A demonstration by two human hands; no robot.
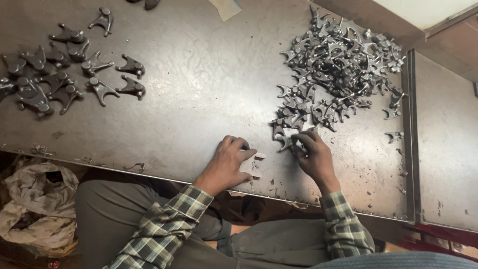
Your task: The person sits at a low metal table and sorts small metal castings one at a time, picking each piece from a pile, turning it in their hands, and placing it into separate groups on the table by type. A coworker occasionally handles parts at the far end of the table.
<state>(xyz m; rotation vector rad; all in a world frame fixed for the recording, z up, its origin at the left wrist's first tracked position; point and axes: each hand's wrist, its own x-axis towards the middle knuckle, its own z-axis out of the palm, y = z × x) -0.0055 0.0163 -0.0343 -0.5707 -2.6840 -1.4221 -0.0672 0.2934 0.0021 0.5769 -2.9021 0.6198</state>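
**A:** While the left hand [226, 162] sits flat-ish on the desk [199, 89] with its fingers curled, what's under it? Looks like a small pale bracket [254, 167] poking out by the thumb.

**B:** Yeah, the hand is touching that piece at the near edge of the desk, fingers bent over it but not really wrapped around it, so I can't tell if it's actually gripping. The right hand [313, 154] is easier: fingertips pinched narrow on one small metal part [290, 142] right at the bottom tip of the big pile [338, 69].

**A:** So that pile is the heap of grey forked castings on the right half?

**B:** Yep, all tangled together, a few strays lying apart near the desk's right edge [396, 135]. Way over on the left there's a second bunch, darker parts [64, 69] spread out singly, well apart from both hands.

**A:** Sleeves?

**B:** Green plaid shirt [164, 226], grey trousers below the desk edge. Crumpled pale cloth [35, 204] down on the floor at the left. Another metal surface [445, 149] butts up just beside the desk on the right.
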